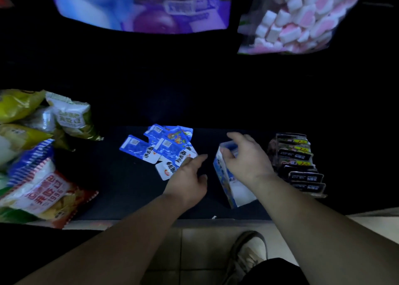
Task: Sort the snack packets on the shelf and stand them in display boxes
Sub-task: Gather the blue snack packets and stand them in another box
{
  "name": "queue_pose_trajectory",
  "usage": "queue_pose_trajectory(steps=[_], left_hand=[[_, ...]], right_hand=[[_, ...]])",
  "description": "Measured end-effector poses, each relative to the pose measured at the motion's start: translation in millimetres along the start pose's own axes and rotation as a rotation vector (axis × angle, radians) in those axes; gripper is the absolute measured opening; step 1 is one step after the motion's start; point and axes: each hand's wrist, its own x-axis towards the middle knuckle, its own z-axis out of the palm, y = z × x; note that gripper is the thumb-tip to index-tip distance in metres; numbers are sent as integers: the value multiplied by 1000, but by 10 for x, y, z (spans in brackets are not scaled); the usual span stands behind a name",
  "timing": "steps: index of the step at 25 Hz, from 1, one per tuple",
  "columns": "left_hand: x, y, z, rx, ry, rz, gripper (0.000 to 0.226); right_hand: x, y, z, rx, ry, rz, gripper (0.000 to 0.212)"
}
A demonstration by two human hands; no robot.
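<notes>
Packets (158,149) lie loose on the shelf (118,187), my left hand (187,179) touching one with straight fingers, my right hand (248,159) gripping the box (230,185) top.

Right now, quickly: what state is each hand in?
Left hand: open, fingers at the blue packets.
Right hand: holding the blue display box.
</notes>
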Motion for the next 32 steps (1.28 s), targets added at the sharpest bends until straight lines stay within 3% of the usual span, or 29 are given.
queue_pose_trajectory(steps=[4, 8, 11, 14, 16, 21, 24, 27, 29, 32], left_hand=[[-154, -456, -361, 50, -15, -135, 66], [-20, -1040, -694, 236, -5, -212, 63], [292, -1289, -823, 374, -44, -292, 67], [602, -1395, -831, 421, -141, -287, 77], [672, -1492, -788, 450, -198, -263, 82], [534, -1782, -670, 592, -261, -215, 77], [387, -1788, -619, 525, -178, -199, 64], [267, -1708, -624, 373, 76, -181, 72], [197, -1737, -586, 346, 182, -221, 61], [97, -1815, -456, 401, 26, -303, 65]], right_hand=[[96, -572, 474, 8, -75, -93, 52], [309, -671, 1268, 36, -334, 61, 64], [534, -508, 1721, -23, -354, 105, 67], [855, -503, 1990, -124, -244, -33, 67], [1083, -577, 2077, -217, -257, -76, 66], [1468, -719, 2197, -248, -535, 74, 59], [1412, -727, 2171, -218, -564, 78, 58], [1073, -695, 2174, -251, -597, 32, 57], [800, -670, 2224, -279, -655, -36, 58], [598, -685, 2195, -139, -591, -101, 60]])
